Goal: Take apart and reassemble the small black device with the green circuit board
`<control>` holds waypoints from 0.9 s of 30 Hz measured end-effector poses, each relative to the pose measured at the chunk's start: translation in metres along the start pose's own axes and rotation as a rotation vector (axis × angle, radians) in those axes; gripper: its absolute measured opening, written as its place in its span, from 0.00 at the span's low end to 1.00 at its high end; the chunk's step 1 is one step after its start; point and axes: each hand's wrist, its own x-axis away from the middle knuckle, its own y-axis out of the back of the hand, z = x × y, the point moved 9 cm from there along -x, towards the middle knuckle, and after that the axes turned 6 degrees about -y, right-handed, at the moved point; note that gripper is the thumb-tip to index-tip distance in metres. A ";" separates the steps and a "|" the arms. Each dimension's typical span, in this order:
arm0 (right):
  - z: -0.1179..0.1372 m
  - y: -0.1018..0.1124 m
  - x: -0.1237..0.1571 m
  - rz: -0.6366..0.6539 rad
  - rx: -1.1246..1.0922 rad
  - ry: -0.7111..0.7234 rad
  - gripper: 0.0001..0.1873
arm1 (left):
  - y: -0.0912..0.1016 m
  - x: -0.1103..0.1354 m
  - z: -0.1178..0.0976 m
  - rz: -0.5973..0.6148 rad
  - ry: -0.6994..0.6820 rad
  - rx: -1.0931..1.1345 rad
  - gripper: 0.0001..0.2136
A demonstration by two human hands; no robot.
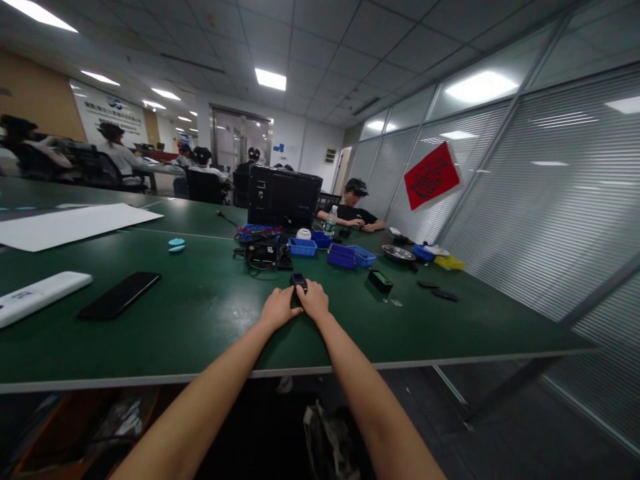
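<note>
Both my arms reach out over a green table. My left hand and my right hand meet at the middle, fingers curled round a small black device with a lit screen on top. The device rests on or just above the tabletop. Just right of it lies a small black box with a green face.
A black phone and a white bar-shaped device lie at the left. Blue trays, cables, a black case, a metal dish and a white sheet lie further back. A seated person is opposite, others far left.
</note>
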 end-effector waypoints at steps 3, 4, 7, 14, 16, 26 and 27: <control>0.008 0.001 0.006 -0.003 0.054 0.019 0.30 | 0.000 0.001 -0.001 0.009 -0.003 0.012 0.24; 0.009 0.001 0.006 -0.008 0.067 0.022 0.31 | 0.000 0.001 0.000 0.010 -0.003 0.010 0.22; 0.005 0.000 0.003 -0.004 0.109 -0.030 0.33 | -0.001 0.000 0.002 0.005 -0.004 0.008 0.18; -0.041 0.014 -0.010 -0.053 0.131 -0.317 0.24 | -0.001 -0.001 0.018 -0.025 0.116 0.066 0.20; -0.053 0.018 -0.012 -0.070 0.130 -0.361 0.23 | -0.001 -0.001 0.019 -0.026 0.128 0.075 0.20; -0.080 0.023 -0.015 -0.138 0.095 -0.447 0.23 | -0.001 -0.002 0.022 -0.052 0.097 0.101 0.16; -0.081 0.025 -0.015 -0.147 0.081 -0.453 0.22 | -0.001 -0.002 0.023 -0.056 0.096 0.102 0.16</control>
